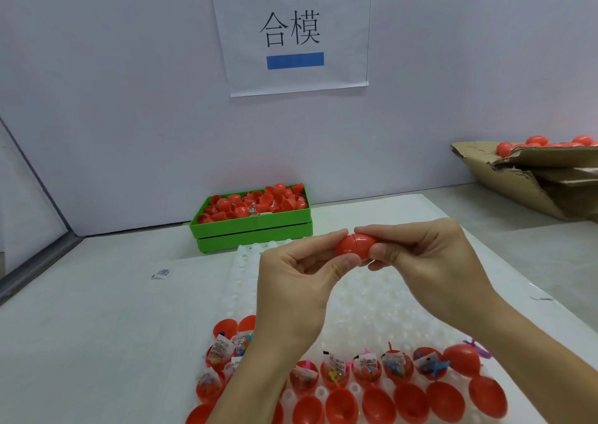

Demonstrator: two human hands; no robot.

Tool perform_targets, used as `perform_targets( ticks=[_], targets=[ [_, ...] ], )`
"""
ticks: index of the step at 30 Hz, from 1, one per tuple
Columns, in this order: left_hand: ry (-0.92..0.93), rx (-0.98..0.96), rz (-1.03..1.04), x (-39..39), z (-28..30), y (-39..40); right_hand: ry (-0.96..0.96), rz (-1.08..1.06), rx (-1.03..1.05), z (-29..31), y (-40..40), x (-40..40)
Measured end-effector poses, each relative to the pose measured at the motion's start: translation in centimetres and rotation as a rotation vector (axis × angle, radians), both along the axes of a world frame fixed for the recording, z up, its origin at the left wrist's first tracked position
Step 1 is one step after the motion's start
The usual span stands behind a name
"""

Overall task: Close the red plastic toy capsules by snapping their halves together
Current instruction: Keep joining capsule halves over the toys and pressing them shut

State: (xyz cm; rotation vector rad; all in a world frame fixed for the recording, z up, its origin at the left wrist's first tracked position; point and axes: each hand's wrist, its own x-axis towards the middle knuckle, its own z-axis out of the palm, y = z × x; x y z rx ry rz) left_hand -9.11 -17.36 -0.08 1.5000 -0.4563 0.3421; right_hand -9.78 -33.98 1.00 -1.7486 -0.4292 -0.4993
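Nearest you, along the near edge of the white tray [372,297], sit rows of open red halves [336,373]; the nearest row [411,402] shows only hollow red cups, and the row just beyond it holds small toys and printed packets. Your two forearms rise over these rows toward the middle of the scene.

Your left hand [297,281] pinches the left end of a red capsule [354,245], thumb below and forefinger on top. Your right hand [420,255] grips the right end of that capsule, fingers curled over the top and thumb pressed against its near side. The capsule lies sideways between both hands, held in the air above the far part of the tray, and a seam shows around its middle where the two halves meet; you cannot tell whether they are fully snapped.

Just beyond your hands, a green bin [252,229] stands against the wall, heaped with loose red halves. To its near left a small packet [161,273] lies alone on the table [97,310]. At far right a torn cardboard box [534,177] holds closed red capsules. On the wall hangs a paper sign [291,32] with blue tape.
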Motion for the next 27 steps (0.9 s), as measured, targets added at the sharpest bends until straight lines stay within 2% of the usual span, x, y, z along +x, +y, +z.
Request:
perform_targets(
  ticks=[17,27],
  targets=[
    [-0.016,0.031,0.114,-0.17,0.05,-0.22,0.02,0.047,0.04,-0.37,0.5,0.18],
    [0.034,0.099,0.183,-0.07,0.03,-0.19,0.07,0.109,0.088,-0.09,0.46,-0.01]
  ],
)
